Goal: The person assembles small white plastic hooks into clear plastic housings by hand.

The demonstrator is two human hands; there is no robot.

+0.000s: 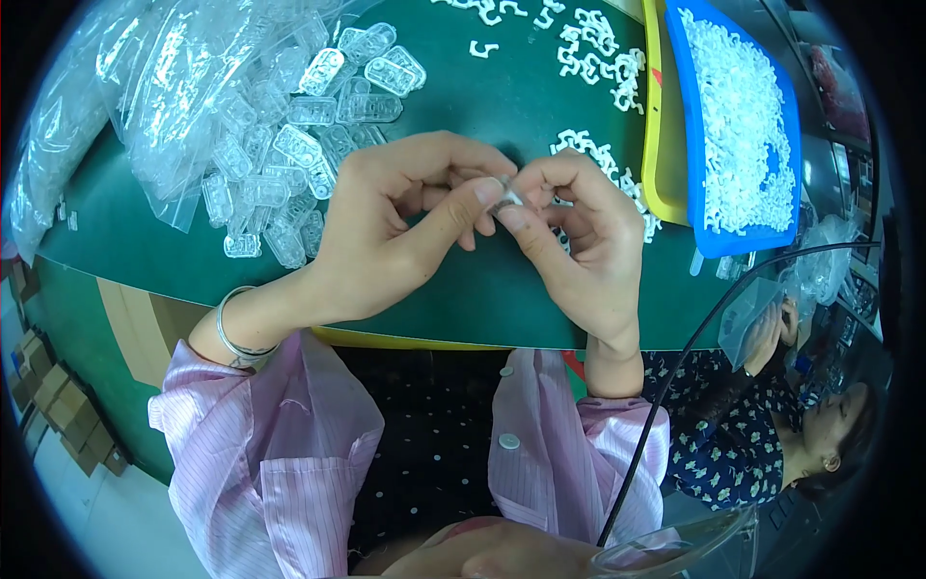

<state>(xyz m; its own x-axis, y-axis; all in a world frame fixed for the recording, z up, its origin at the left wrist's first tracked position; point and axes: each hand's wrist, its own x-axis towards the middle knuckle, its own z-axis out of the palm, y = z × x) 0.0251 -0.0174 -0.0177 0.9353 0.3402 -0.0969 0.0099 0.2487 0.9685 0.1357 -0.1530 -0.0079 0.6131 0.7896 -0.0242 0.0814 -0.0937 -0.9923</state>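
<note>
Two hands meet above the middle of the green table (145, 241), both pinching one small clear plastic piece (505, 197). The left hand (391, 227) closes thumb and forefinger on the piece from the left; the right hand (584, 236) grips it from the right with fingertips curled in. Neither hand is released, and the piece is held just above the table, not resting on it. Whether a white clip is already seated in it cannot be told, since the fingers cover most of it.

To the left lies a heap of clear plastic cases (289, 164), partly spilling from clear plastic bags (164, 87). Loose white clips (593, 48) are scattered on the table beyond the hands and just beside the right hand. A blue tray (680, 116), heaped with many more white clips, stands to the right on a yellow tray (654, 145).

As a judgement, the work is at an early or middle point: one piece is in hand, while a large heap of cases and a full tray of clips remain. No separate pile of finished pieces can be made out.

At the lower right, another person (762, 415) in a dark flowered top handles a clear bag (748, 314), apart from these two hands.
</note>
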